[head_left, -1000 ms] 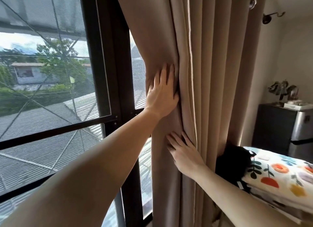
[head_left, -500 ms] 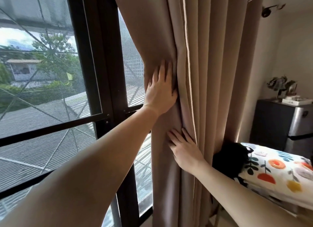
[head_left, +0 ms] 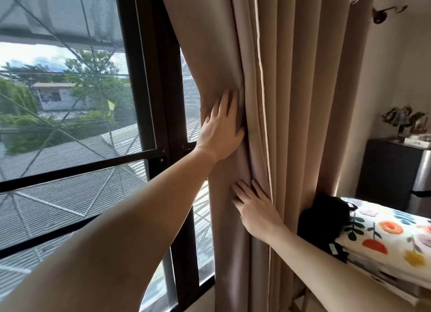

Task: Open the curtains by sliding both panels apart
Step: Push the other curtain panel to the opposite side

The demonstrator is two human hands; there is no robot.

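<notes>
A beige curtain panel (head_left: 303,102) hangs bunched in folds at the right side of the window (head_left: 70,102), its left edge pulled in at mid height. My left hand (head_left: 221,130) lies flat against that gathered edge, fingers pointing up, the fingertips pressed into a fold. Lower down, my right hand (head_left: 254,209) presses flat on the same folds, its fingertips at the piped seam. Neither hand wraps around the fabric. Only this one panel is in view.
The dark window frame (head_left: 161,78) stands just left of the curtain. A floral pillow (head_left: 384,237) with a black soft thing (head_left: 321,218) sits right of my right arm. A dark cabinet (head_left: 391,172) stands against the far right wall.
Both hands stay pressed on the gathered curtain at about the same spots. Only the view has swayed slightly.
</notes>
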